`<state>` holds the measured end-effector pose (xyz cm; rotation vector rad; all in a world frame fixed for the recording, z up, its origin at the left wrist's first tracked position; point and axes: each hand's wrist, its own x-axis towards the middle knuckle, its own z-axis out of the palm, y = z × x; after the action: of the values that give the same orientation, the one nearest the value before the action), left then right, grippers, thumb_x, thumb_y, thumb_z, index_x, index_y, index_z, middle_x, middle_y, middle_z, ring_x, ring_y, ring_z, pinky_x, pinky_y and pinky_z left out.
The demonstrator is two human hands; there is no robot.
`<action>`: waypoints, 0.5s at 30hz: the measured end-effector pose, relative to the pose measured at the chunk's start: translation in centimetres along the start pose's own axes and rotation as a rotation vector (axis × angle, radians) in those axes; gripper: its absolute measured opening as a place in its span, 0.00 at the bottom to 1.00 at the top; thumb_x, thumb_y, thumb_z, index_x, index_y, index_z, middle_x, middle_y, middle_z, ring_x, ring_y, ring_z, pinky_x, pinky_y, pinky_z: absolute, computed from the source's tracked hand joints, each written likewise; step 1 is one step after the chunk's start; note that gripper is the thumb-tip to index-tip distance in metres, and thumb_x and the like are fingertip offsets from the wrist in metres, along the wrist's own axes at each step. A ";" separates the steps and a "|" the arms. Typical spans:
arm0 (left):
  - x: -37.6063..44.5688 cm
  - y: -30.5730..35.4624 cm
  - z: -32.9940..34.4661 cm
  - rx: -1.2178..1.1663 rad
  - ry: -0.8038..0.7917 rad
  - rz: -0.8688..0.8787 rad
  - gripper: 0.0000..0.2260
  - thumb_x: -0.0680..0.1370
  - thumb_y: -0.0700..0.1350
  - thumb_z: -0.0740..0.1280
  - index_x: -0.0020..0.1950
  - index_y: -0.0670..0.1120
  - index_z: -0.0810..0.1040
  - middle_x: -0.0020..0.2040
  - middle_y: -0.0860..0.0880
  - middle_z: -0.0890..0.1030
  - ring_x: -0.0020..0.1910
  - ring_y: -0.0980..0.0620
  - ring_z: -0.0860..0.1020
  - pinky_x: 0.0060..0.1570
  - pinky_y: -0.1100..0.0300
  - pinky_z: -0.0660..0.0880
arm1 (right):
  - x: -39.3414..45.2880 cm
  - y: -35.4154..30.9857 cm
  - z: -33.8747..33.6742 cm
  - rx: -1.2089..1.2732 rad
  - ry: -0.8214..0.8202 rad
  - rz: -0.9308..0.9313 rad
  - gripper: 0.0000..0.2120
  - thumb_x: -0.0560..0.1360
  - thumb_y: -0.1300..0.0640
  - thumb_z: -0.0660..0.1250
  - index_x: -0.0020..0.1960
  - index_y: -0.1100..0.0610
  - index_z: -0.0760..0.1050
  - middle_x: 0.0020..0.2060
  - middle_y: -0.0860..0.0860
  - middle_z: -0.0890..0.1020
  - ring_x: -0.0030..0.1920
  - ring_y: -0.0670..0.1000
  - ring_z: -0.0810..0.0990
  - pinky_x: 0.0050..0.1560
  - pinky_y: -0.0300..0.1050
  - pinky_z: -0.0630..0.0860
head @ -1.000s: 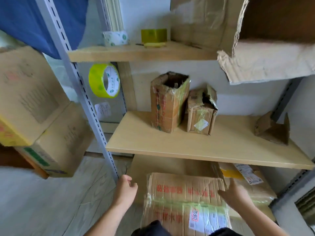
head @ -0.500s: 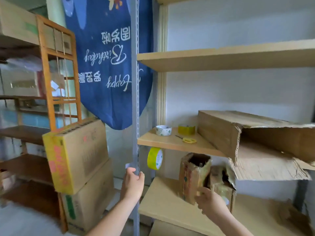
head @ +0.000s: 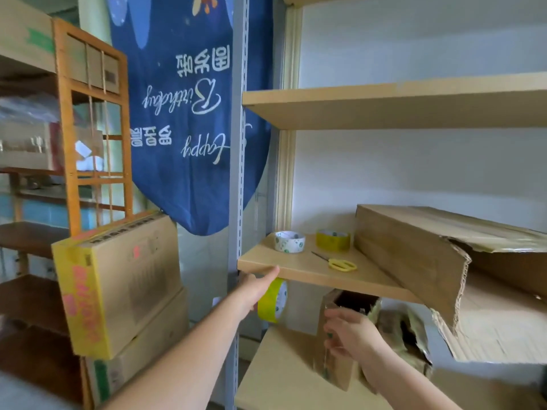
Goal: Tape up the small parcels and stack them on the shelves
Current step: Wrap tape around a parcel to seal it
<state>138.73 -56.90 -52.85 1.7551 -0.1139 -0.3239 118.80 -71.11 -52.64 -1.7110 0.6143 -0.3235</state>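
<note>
Two small parcels stand on the lower shelf (head: 275,371): a tall open-topped brown parcel (head: 336,371) and a crumpled smaller parcel (head: 405,332) to its right. My right hand (head: 352,335) grips the tall parcel's upper front edge, fingers curled round it. A yellow-green tape roll (head: 275,301) hangs beside the grey shelf post (head: 236,173), just under the middle shelf (head: 299,270). My left hand (head: 256,291) reaches to that roll with straight fingers, the fingertip touching the shelf's front edge. Whether it holds the roll is unclear.
On the middle shelf lie a white tape roll (head: 289,241), a yellow tape roll (head: 333,239), yellow scissors (head: 342,264) and a large torn open carton (head: 429,261) overhanging the edge. Two stacked cartons (head: 118,285) stand left of the post. A blue banner (head: 183,113) hangs behind.
The view rose from the floor carton to the shelves. My left hand moved up to the hanging tape roll; my right hand moved onto the tall parcel.
</note>
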 end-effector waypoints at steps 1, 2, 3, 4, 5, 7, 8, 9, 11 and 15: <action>0.1 -0.2 0.1 -0.011 -0.038 0.016 0.54 0.56 0.72 0.75 0.74 0.48 0.63 0.67 0.47 0.76 0.61 0.44 0.78 0.60 0.44 0.78 | 0.4 -0.1 0.1 0.007 -0.003 0.016 0.10 0.80 0.62 0.61 0.57 0.55 0.79 0.49 0.59 0.82 0.35 0.52 0.80 0.29 0.37 0.76; -0.8 -0.1 0.2 -0.003 -0.063 0.045 0.46 0.56 0.70 0.76 0.69 0.50 0.70 0.60 0.49 0.80 0.57 0.45 0.81 0.59 0.44 0.79 | 0.8 -0.2 0.2 0.021 -0.009 0.025 0.10 0.81 0.62 0.61 0.56 0.55 0.79 0.50 0.59 0.82 0.36 0.53 0.80 0.28 0.37 0.76; -1.6 -0.1 0.3 -0.020 -0.082 0.092 0.39 0.59 0.68 0.77 0.64 0.52 0.74 0.54 0.50 0.83 0.52 0.46 0.83 0.57 0.46 0.79 | 1.0 -0.3 0.3 0.040 -0.014 0.030 0.09 0.81 0.62 0.61 0.56 0.56 0.79 0.52 0.60 0.82 0.36 0.53 0.80 0.27 0.37 0.76; -1.9 -0.2 0.4 -0.057 -0.098 0.123 0.31 0.64 0.65 0.77 0.61 0.50 0.77 0.46 0.49 0.85 0.44 0.47 0.84 0.54 0.49 0.80 | 1.2 -0.5 0.4 0.055 -0.020 0.032 0.09 0.81 0.61 0.62 0.55 0.57 0.80 0.52 0.60 0.82 0.35 0.54 0.80 0.28 0.37 0.76; -2.4 -0.1 0.5 -0.135 -0.115 0.129 0.22 0.72 0.58 0.75 0.58 0.46 0.78 0.38 0.48 0.84 0.36 0.48 0.82 0.47 0.54 0.81 | 1.4 -0.5 0.5 0.067 -0.030 0.032 0.08 0.81 0.61 0.62 0.54 0.57 0.80 0.51 0.60 0.83 0.34 0.53 0.80 0.29 0.38 0.76; -3.6 0.3 0.6 -0.210 -0.149 0.088 0.09 0.80 0.47 0.69 0.53 0.41 0.77 0.28 0.46 0.78 0.25 0.50 0.76 0.31 0.60 0.75 | 1.4 -0.7 1.1 0.097 -0.055 0.034 0.07 0.80 0.61 0.64 0.52 0.58 0.80 0.46 0.59 0.83 0.30 0.53 0.80 0.30 0.39 0.76; -4.1 0.8 0.5 -0.197 -0.161 0.058 0.07 0.81 0.44 0.67 0.51 0.41 0.76 0.27 0.46 0.77 0.24 0.51 0.75 0.27 0.62 0.73 | 1.5 -0.8 1.3 0.111 -0.069 0.037 0.07 0.80 0.61 0.64 0.52 0.58 0.80 0.42 0.58 0.83 0.29 0.52 0.80 0.29 0.38 0.75; -4.4 1.3 0.5 -0.186 -0.180 0.026 0.06 0.82 0.43 0.66 0.49 0.41 0.76 0.27 0.46 0.76 0.23 0.51 0.74 0.26 0.62 0.72 | 1.6 -1.0 1.5 0.114 -0.077 0.039 0.07 0.80 0.62 0.64 0.51 0.59 0.81 0.39 0.56 0.83 0.27 0.51 0.80 0.28 0.38 0.75; -5.0 2.6 0.1 -0.142 -0.211 -0.040 0.09 0.82 0.42 0.64 0.43 0.40 0.75 0.26 0.46 0.76 0.23 0.53 0.75 0.26 0.63 0.73 | 1.5 -1.5 2.0 0.112 -0.087 0.044 0.06 0.79 0.62 0.65 0.50 0.59 0.81 0.37 0.55 0.82 0.26 0.50 0.80 0.28 0.38 0.76; -6.4 5.0 -0.5 -0.031 -0.204 -0.096 0.13 0.83 0.41 0.61 0.39 0.40 0.74 0.23 0.47 0.76 0.20 0.55 0.76 0.24 0.64 0.73 | 1.7 -2.8 2.9 0.119 -0.085 0.041 0.06 0.80 0.61 0.65 0.50 0.59 0.81 0.39 0.56 0.83 0.28 0.50 0.81 0.30 0.40 0.77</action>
<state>133.29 -55.90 -46.91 1.6964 -0.1703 -0.5725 122.32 -69.30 -50.81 -1.5882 0.5560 -0.2515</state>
